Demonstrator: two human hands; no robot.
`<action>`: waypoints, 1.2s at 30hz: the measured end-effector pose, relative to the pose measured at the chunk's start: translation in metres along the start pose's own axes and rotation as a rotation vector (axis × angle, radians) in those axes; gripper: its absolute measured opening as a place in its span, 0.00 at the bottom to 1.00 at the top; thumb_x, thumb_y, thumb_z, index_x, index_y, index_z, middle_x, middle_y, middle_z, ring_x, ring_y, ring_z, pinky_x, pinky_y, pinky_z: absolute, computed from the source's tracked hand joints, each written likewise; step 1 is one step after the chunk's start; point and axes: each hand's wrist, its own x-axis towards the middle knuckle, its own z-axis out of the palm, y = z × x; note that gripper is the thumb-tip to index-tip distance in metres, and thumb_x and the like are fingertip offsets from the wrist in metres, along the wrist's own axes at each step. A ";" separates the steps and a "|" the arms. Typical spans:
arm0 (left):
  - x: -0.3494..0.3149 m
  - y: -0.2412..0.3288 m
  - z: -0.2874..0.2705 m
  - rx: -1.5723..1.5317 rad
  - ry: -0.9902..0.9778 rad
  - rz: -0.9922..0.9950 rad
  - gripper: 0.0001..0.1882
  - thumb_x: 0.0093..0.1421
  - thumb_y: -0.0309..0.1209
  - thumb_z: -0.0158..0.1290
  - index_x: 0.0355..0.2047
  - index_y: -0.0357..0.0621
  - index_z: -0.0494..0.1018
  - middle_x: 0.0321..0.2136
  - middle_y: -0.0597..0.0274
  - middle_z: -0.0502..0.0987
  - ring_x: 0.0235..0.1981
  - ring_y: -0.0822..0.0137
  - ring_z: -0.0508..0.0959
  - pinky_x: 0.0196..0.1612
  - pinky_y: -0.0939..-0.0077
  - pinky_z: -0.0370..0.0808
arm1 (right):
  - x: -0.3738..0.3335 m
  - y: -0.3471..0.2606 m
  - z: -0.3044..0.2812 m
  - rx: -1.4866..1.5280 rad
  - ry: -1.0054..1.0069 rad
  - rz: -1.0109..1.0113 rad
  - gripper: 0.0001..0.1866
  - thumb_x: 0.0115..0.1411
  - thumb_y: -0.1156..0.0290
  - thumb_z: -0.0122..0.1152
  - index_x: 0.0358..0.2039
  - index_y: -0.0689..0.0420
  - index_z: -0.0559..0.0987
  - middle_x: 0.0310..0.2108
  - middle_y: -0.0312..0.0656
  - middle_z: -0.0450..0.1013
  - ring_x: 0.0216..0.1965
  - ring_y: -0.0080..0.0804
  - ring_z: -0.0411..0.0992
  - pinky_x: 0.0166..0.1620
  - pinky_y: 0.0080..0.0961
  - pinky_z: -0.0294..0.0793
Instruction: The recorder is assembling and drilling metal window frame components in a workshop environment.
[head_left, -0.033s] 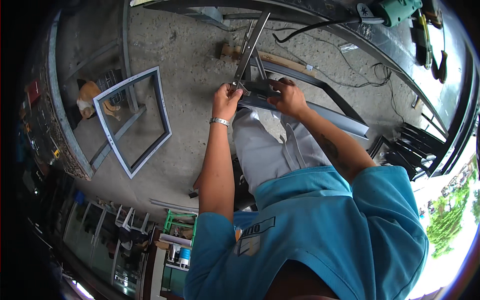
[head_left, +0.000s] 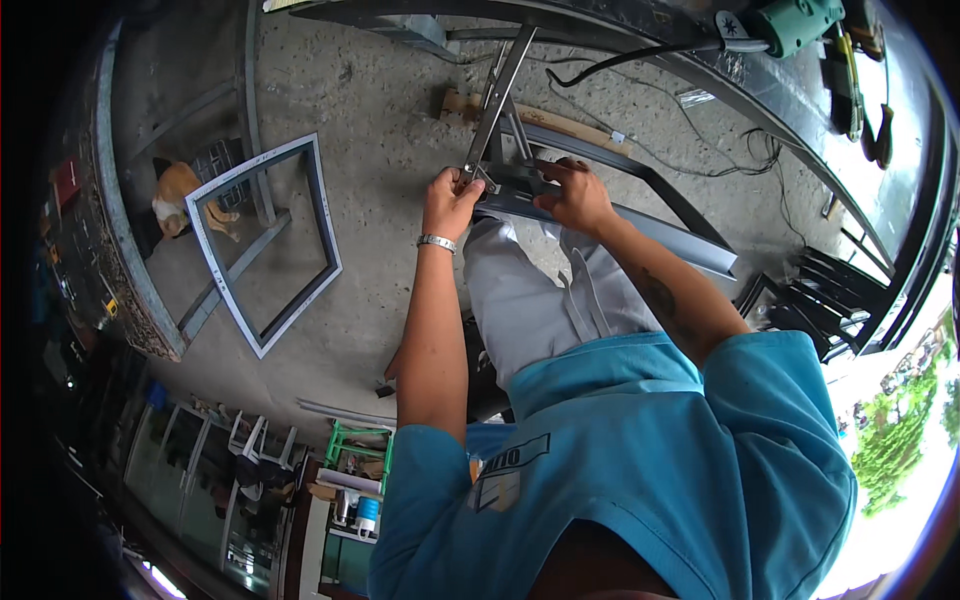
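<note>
A dark grey metal frame (head_left: 660, 243) lies across my thighs, its far side over the floor. My left hand (head_left: 452, 208) is closed at the frame's left end, thumb and fingers pinching the lower end of a slim, bright metal stay arm (head_left: 500, 90). That arm slants up and away toward the bench. My right hand (head_left: 580, 198) is bent over the frame a little to the right, fingers curled and thumb tucked in. Something dark lies between its fingertips against the frame, too shadowed to name.
A grey-edged frame (head_left: 212, 255) leans at the left near an orange-and-white cat (head_left: 172, 195). A workbench (head_left: 690, 62) across the top right bears a green power tool (head_left: 800, 25) and pliers (head_left: 880, 135). Cables (head_left: 765, 160) trail over the floor. Dark metal profiles (head_left: 825, 285) are stacked right.
</note>
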 end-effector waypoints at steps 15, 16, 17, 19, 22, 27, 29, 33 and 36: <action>-0.003 0.022 0.003 0.218 0.013 0.141 0.14 0.55 0.35 0.60 0.30 0.37 0.70 0.20 0.65 0.73 0.22 0.73 0.69 0.27 0.75 0.69 | 0.004 0.009 0.000 0.133 -0.096 -0.066 0.31 0.46 0.66 0.66 0.54 0.54 0.73 0.43 0.51 0.75 0.44 0.48 0.74 0.48 0.37 0.72; -0.003 0.022 0.004 0.218 0.011 0.145 0.14 0.55 0.35 0.60 0.30 0.37 0.70 0.20 0.65 0.73 0.22 0.73 0.69 0.27 0.75 0.69 | 0.004 0.010 0.000 0.131 -0.092 -0.065 0.31 0.46 0.66 0.66 0.54 0.54 0.73 0.43 0.51 0.75 0.44 0.48 0.74 0.48 0.37 0.72; -0.003 0.021 0.004 0.196 0.021 0.172 0.15 0.54 0.35 0.61 0.31 0.36 0.71 0.21 0.61 0.74 0.22 0.68 0.72 0.28 0.72 0.70 | 0.004 0.012 0.001 0.152 -0.077 -0.082 0.30 0.46 0.66 0.66 0.53 0.54 0.74 0.44 0.51 0.75 0.44 0.48 0.74 0.48 0.38 0.72; -0.003 0.021 0.006 0.168 0.036 0.200 0.15 0.54 0.35 0.61 0.32 0.36 0.71 0.21 0.57 0.76 0.21 0.63 0.74 0.29 0.69 0.71 | 0.002 0.016 0.001 0.167 -0.063 -0.102 0.30 0.47 0.65 0.66 0.53 0.54 0.74 0.44 0.50 0.75 0.45 0.49 0.74 0.48 0.38 0.72; -0.004 0.013 0.008 0.155 0.053 0.218 0.17 0.55 0.39 0.60 0.31 0.37 0.70 0.19 0.63 0.71 0.20 0.70 0.68 0.27 0.73 0.68 | -0.003 0.024 -0.003 0.178 -0.089 -0.093 0.28 0.46 0.64 0.67 0.51 0.54 0.76 0.44 0.50 0.75 0.45 0.49 0.74 0.48 0.38 0.72; -0.011 0.001 0.002 0.223 0.042 0.207 0.17 0.55 0.37 0.59 0.33 0.36 0.70 0.23 0.52 0.76 0.23 0.54 0.74 0.30 0.64 0.71 | -0.015 0.029 -0.005 0.198 -0.186 -0.063 0.24 0.50 0.66 0.66 0.49 0.53 0.77 0.43 0.50 0.76 0.43 0.47 0.75 0.47 0.34 0.73; -0.012 0.000 0.002 0.177 0.042 0.177 0.17 0.55 0.37 0.59 0.33 0.36 0.70 0.24 0.51 0.76 0.24 0.52 0.75 0.31 0.64 0.72 | -0.017 0.029 -0.004 0.176 -0.179 -0.081 0.23 0.51 0.67 0.66 0.49 0.53 0.78 0.42 0.49 0.76 0.42 0.47 0.75 0.46 0.33 0.73; -0.007 -0.013 -0.003 0.092 0.044 0.221 0.17 0.55 0.36 0.58 0.35 0.36 0.68 0.25 0.51 0.75 0.27 0.54 0.75 0.32 0.65 0.71 | -0.019 0.025 0.005 0.157 -0.060 -0.163 0.22 0.50 0.67 0.68 0.46 0.56 0.79 0.39 0.50 0.77 0.40 0.47 0.76 0.45 0.32 0.73; -0.006 -0.015 -0.003 0.071 0.025 0.227 0.17 0.56 0.35 0.58 0.37 0.36 0.67 0.28 0.51 0.75 0.29 0.56 0.74 0.35 0.67 0.71 | -0.019 0.027 0.010 0.128 -0.026 -0.161 0.22 0.48 0.69 0.70 0.45 0.59 0.79 0.39 0.51 0.77 0.40 0.46 0.76 0.45 0.31 0.74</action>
